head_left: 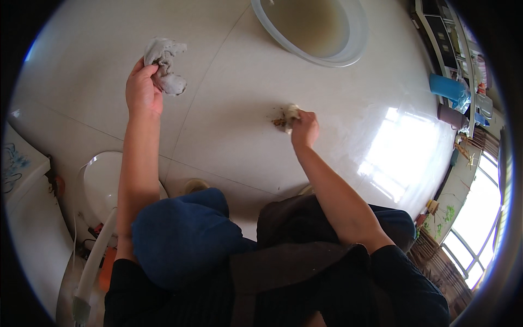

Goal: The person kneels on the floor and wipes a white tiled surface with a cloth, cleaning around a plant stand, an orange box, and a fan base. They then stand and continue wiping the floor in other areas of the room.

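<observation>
A damp-looking grey-white cloth [165, 61] is pinched in my left hand [143, 90], out over the pale tiled floor [229, 135]. Lower and to the right, my right hand [306, 127] grips a crumpled off-white wad [291, 116]; whether it is cloth or tissue cannot be told. That wad touches the floor beside a small patch of brown debris [279, 122], with dark specks scattered around it. Beyond both hands stands a translucent plastic basin [302, 51] holding cloudy brownish water [314, 28].
At my left is a round white base [102, 175] with a pale pole [96, 249], close to a white piece of furniture [30, 216]. Shelving with a blue container [447, 88] lines the right side. Window light glares off the floor [400, 151]. Potted plants [443, 218] stand by the window.
</observation>
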`<control>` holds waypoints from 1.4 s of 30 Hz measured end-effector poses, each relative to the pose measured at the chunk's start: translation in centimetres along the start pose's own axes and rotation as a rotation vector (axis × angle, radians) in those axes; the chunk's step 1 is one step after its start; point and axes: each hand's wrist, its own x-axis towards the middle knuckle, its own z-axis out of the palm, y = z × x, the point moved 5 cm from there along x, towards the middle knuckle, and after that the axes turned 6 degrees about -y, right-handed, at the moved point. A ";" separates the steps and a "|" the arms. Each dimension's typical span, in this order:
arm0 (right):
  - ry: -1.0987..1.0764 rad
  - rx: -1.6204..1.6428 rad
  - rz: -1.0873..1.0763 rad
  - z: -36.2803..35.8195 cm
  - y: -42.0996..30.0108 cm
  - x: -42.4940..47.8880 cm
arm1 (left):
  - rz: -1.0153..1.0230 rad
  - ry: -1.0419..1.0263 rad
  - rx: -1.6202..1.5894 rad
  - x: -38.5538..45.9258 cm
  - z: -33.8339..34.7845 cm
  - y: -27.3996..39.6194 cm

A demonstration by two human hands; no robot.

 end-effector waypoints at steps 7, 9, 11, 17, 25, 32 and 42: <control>-0.121 -0.036 -0.473 0.0 -5.9 -3.6 | 0.011 0.017 0.000 0.4 -0.4 -0.4; -0.158 -0.061 -0.493 0.1 -5.9 -3.8 | 0.012 0.027 0.002 0.4 -0.4 -0.3; -0.208 -0.084 -0.455 0.6 -4.8 -3.4 | 0.001 0.045 0.011 0.1 0.0 -0.2; -0.266 -0.133 -0.419 0.2 -6.2 -2.8 | -0.006 0.029 0.018 0.2 -0.4 -0.2; -0.258 -0.233 -0.753 2.6 -6.5 -4.5 | -0.004 0.005 0.042 0.4 -0.3 -0.4; -0.304 -0.232 -0.863 4.0 -5.9 -3.2 | 0.012 0.017 0.061 0.0 0.6 0.0; -0.525 0.852 0.096 0.8 0.7 3.5 | 0.029 0.049 0.052 -0.7 0.6 0.4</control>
